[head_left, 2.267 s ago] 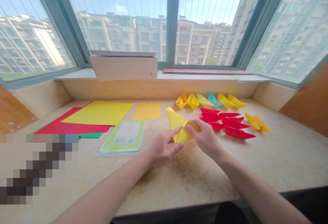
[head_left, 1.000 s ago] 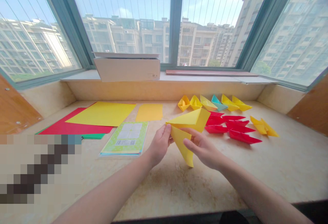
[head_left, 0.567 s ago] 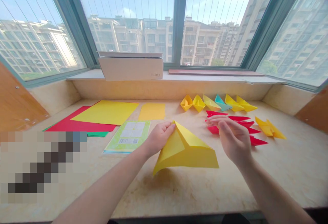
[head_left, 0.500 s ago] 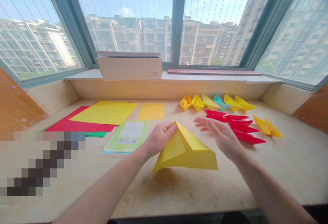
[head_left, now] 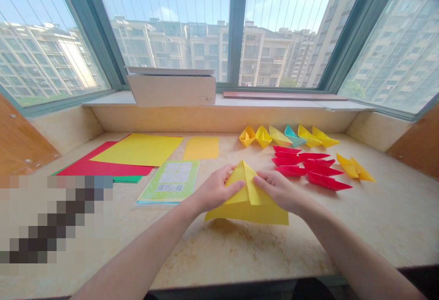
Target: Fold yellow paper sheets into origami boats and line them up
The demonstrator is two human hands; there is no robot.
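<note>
A sheet of yellow paper (head_left: 248, 211), folded to a point at the top with a loose bottom strip, is held just above the countertop. My left hand (head_left: 219, 185) grips its left slope, thumb on the front face. On the right slope my right hand (head_left: 276, 188) is closed the same way, its thumb near the middle crease. The fingers behind the paper are partly hidden. Beyond my right hand lie several red folded paper boats (head_left: 322, 167).
Yellow folded boats (head_left: 264, 136) and a blue one (head_left: 294, 136) line the back. More yellow folded paper (head_left: 355, 167) lies far right. At left are yellow sheets (head_left: 137, 149), a red sheet (head_left: 99, 165) and a green-patterned packet (head_left: 168, 183). A white box (head_left: 171, 90) stands on the sill.
My right hand has come in from the right and taken hold of the yellow paper. The flaps now meet at the middle, and the point stands more upright.
</note>
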